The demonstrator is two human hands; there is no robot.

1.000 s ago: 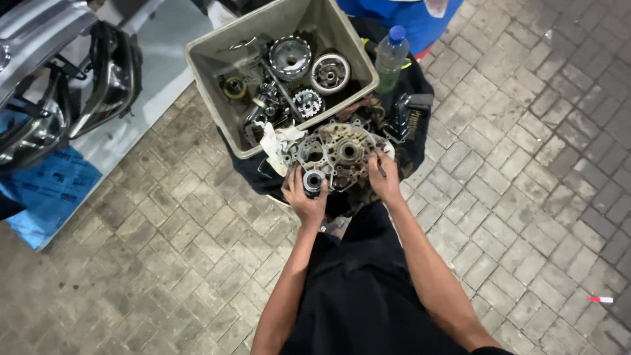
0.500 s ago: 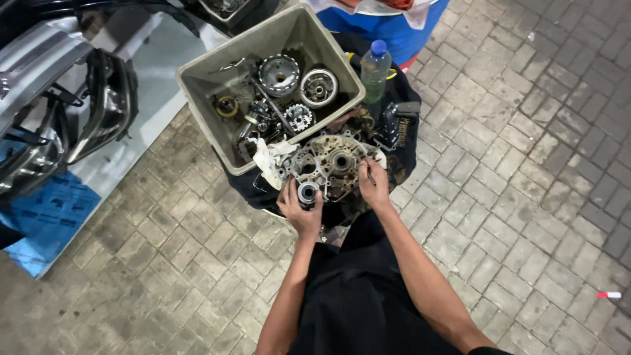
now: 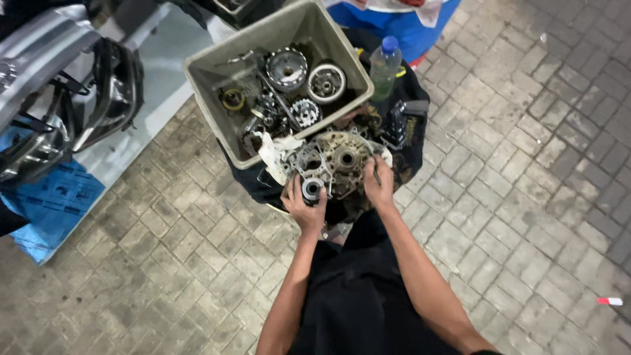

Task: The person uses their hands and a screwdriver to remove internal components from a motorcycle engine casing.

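holding a round metal bearing [image 3: 312, 189] clamped in my left hand [image 3: 303, 205] beside the engine case [image 3: 335, 161]; right hand [image 3: 379, 185] pinches a thin tool there. gears remain in the tub [image 3: 197, 72]; work appears midway.

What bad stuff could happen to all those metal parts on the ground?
The round metal part in the left hand might slip and roll across the paving bricks. The plastic bottle stands right beside the engine casing and could get knocked over. The right hand may get pinched or greasy.
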